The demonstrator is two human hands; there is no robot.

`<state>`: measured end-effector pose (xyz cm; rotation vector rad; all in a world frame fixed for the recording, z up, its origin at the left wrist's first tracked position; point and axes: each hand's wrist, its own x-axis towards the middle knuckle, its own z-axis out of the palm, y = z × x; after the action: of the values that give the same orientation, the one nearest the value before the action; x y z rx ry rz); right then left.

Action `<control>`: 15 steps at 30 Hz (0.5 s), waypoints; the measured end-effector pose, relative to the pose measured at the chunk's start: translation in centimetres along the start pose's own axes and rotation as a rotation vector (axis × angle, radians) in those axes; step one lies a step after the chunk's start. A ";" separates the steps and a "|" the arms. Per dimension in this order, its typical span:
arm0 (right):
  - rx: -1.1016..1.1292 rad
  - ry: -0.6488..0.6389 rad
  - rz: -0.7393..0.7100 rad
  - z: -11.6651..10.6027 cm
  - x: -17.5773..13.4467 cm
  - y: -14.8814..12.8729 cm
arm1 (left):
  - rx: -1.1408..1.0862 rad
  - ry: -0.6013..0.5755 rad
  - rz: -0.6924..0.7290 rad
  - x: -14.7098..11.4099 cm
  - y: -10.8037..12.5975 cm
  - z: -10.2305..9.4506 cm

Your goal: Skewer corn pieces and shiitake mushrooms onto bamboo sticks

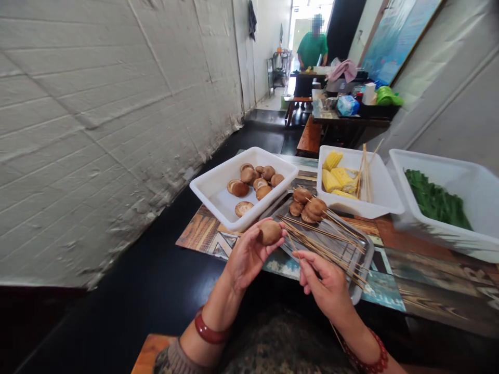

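Note:
A brown mushroom rests in the curled fingers of my left hand, its cap facing up. My right hand pinches a thin bamboo skewer, whose upper end is close to the mushroom's right side; whether it touches the mushroom I cannot tell. Just beyond my hands lies a metal tray with loose skewers and several skewered mushrooms at its far end. A white tub to the left of the tray holds more loose mushrooms.
A white tub holds corn pieces and upright skewers. Right of it, another tub contains green leaves. All stand on a patterned table. A wall runs along the left. A person in green stands far back.

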<state>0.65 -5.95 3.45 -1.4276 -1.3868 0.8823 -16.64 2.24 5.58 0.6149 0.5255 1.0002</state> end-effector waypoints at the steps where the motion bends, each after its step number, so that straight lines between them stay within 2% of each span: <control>1: -0.009 -0.012 -0.010 0.0 -0.2 0.0 | -0.012 -0.003 -0.006 -0.1 0.0 0.0; 8: -0.060 -0.019 -0.066 0.0 -0.6 0.3 | -0.047 0.010 -0.007 -0.3 -0.3 0.4; 12: -0.023 0.016 -0.040 0.1 -0.5 0.5 | 0.113 0.053 0.091 -0.6 -0.1 0.6; 15: 0.020 0.029 -0.008 0.3 -0.4 0.8 | 0.241 0.077 0.228 -0.4 1.6 0.3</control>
<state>0.64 -6.26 2.53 -1.4142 -1.3576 0.8645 -17.56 2.47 6.98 0.8674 0.6605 1.1884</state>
